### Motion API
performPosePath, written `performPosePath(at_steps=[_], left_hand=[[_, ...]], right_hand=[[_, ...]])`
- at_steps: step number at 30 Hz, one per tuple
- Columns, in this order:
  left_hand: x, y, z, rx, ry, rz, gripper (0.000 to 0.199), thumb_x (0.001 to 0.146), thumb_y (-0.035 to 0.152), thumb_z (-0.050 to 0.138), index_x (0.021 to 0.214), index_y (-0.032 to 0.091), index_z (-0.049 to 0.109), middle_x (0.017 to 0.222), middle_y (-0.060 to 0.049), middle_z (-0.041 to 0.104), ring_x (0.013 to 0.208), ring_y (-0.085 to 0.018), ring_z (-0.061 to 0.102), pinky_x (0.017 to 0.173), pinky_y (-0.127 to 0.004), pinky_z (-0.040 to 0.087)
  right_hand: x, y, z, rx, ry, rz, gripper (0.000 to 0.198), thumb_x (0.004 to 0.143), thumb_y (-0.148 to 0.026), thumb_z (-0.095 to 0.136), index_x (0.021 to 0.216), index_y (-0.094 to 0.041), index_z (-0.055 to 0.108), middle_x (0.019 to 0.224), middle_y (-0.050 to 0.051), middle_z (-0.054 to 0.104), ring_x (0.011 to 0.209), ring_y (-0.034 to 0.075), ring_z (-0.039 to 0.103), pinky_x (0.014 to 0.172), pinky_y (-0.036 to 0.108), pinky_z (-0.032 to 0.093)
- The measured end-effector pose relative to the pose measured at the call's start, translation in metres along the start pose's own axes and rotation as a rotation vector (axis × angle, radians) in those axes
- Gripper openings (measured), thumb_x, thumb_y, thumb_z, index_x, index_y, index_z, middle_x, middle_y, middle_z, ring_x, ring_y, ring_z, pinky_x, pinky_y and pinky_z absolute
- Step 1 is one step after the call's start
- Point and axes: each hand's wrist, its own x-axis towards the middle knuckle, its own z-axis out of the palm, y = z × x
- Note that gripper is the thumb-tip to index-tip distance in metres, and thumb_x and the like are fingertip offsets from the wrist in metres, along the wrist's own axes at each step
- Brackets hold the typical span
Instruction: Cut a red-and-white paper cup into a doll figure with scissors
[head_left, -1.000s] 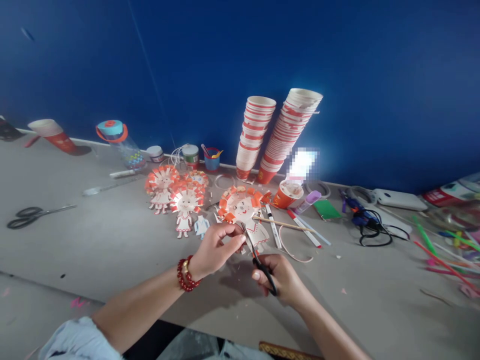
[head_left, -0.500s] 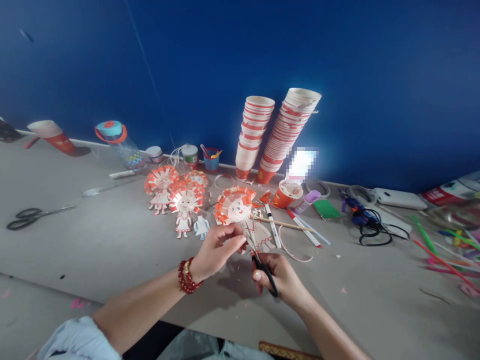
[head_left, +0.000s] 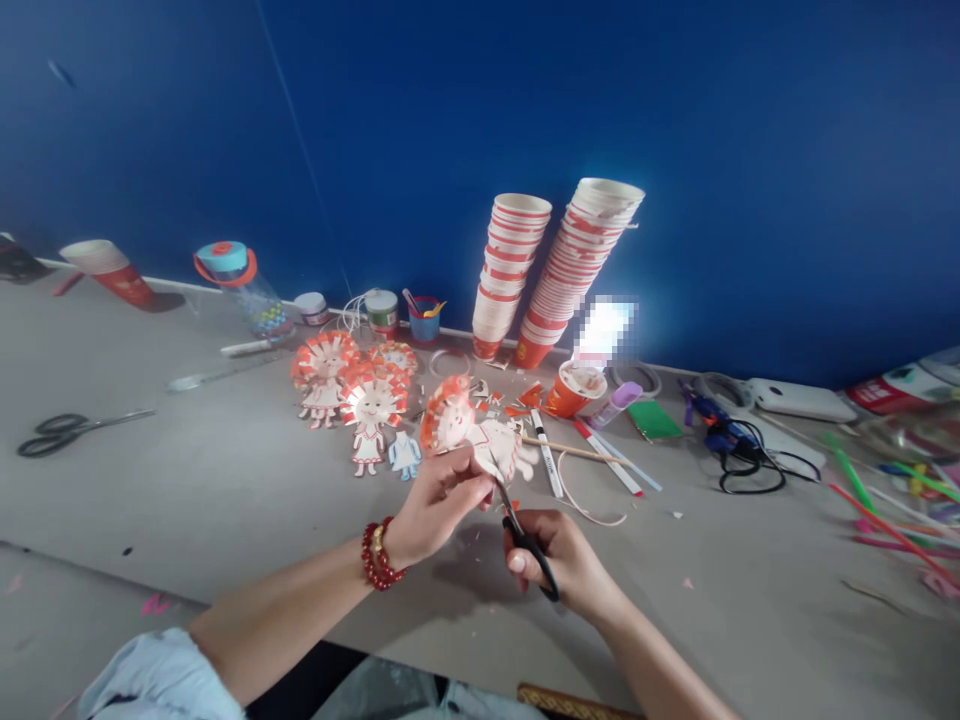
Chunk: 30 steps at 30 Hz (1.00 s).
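Observation:
My left hand (head_left: 442, 500) is closed on a paper doll (head_left: 450, 418) with an orange-and-white fringed head and a white dress edged in red. My right hand (head_left: 559, 560) grips black-handled scissors (head_left: 531, 545), whose blades reach the doll's dress beside my left fingertips. Part of the doll is hidden behind my left fingers. Left of it on the table lie similar paper dolls (head_left: 369, 410) with fringed heads and a small blue-edged paper dress (head_left: 404, 455).
Two tall stacks of paper cups (head_left: 512, 275) lean near the blue wall. An orange cup (head_left: 574, 390) stands before a bright, blurred-out screen. Markers (head_left: 547, 455), a wooden stick and a glue gun (head_left: 720, 425) lie rightward. Another pair of scissors (head_left: 75, 430) lies left.
The doll has turned in my left hand: its head has tipped left and its dress now points right. My right hand, with the scissors, has barely moved.

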Motion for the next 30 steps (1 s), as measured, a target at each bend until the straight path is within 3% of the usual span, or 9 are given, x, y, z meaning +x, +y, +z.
performPosePath(at_steps=[7,11,13,14,15,17,21,24,30], left_hand=[[-0.003,0.008,-0.004,0.19,0.01,0.111,0.031,0.09,0.027,0.045,0.064,0.016,0.056,0.064,-0.003,0.056,0.058,-0.013,0.054,0.059,-0.027,0.044],[-0.002,0.029,-0.022,0.223,0.302,0.462,0.027,0.091,0.025,0.042,0.071,0.018,0.058,0.064,-0.003,0.057,0.056,-0.014,0.055,0.057,-0.029,0.046],[0.002,0.042,-0.037,0.418,0.422,0.515,0.018,0.089,0.022,0.044,0.082,0.019,0.06,0.075,-0.004,0.061,0.067,-0.016,0.06,0.065,-0.03,0.049],[0.005,0.046,-0.047,0.597,0.42,0.493,0.014,0.087,0.019,0.047,0.089,0.019,0.061,0.086,-0.006,0.063,0.079,-0.018,0.061,0.074,-0.033,0.049],[0.008,0.048,-0.057,0.799,0.348,0.463,0.017,0.086,0.017,0.048,0.096,0.02,0.062,0.096,-0.007,0.064,0.09,-0.02,0.06,0.082,-0.035,0.048],[0.015,0.046,-0.079,1.156,0.083,0.379,0.033,0.086,0.01,0.042,0.112,0.022,0.059,0.115,-0.007,0.062,0.11,-0.023,0.053,0.095,-0.041,0.042],[0.032,0.022,-0.114,1.523,-0.257,0.342,0.055,0.081,0.002,0.04,0.133,0.02,0.045,0.136,-0.009,0.05,0.131,-0.025,0.036,0.11,-0.05,0.022],[0.044,0.006,-0.123,1.581,-0.393,0.363,0.053,0.084,0.002,0.037,0.133,0.021,0.044,0.134,-0.01,0.053,0.131,-0.024,0.038,0.11,-0.053,0.018],[0.056,0.003,-0.126,1.414,-0.412,0.372,0.045,0.082,0.004,0.042,0.123,0.018,0.054,0.114,-0.011,0.063,0.111,-0.023,0.054,0.105,-0.045,0.032]], right_hand=[[0.002,0.002,-0.005,-0.011,0.022,0.003,0.058,0.066,-0.072,0.06,0.065,-0.015,0.054,0.048,0.001,0.057,0.042,0.011,0.047,0.042,0.02,0.03],[0.004,-0.002,-0.01,-0.065,0.098,-0.016,0.057,0.068,-0.072,0.058,0.067,-0.016,0.055,0.05,0.002,0.059,0.045,0.013,0.05,0.044,0.022,0.033],[0.004,-0.005,-0.012,-0.073,0.119,-0.026,0.056,0.069,-0.071,0.057,0.067,-0.016,0.055,0.051,0.002,0.059,0.047,0.014,0.052,0.046,0.022,0.035],[0.004,-0.006,-0.013,-0.073,0.125,-0.032,0.055,0.069,-0.071,0.057,0.067,-0.016,0.055,0.051,0.002,0.059,0.048,0.014,0.053,0.046,0.023,0.035],[0.004,-0.006,-0.013,-0.074,0.128,-0.039,0.054,0.07,-0.07,0.056,0.067,-0.016,0.055,0.051,0.002,0.059,0.048,0.015,0.053,0.046,0.023,0.036],[0.004,-0.005,-0.013,-0.082,0.133,-0.055,0.052,0.072,-0.069,0.055,0.067,-0.017,0.054,0.051,0.003,0.059,0.049,0.015,0.054,0.046,0.023,0.036],[0.004,0.0,-0.013,-0.117,0.123,-0.073,0.049,0.074,-0.066,0.055,0.069,-0.017,0.055,0.053,0.002,0.06,0.05,0.015,0.055,0.048,0.023,0.037],[0.005,0.001,-0.012,-0.146,0.111,-0.074,0.049,0.075,-0.065,0.055,0.068,-0.017,0.055,0.052,0.001,0.06,0.05,0.015,0.055,0.049,0.023,0.038],[0.006,-0.003,-0.012,-0.145,0.131,-0.086,0.051,0.074,-0.067,0.053,0.064,-0.018,0.053,0.052,0.001,0.057,0.049,0.014,0.052,0.047,0.023,0.036]])
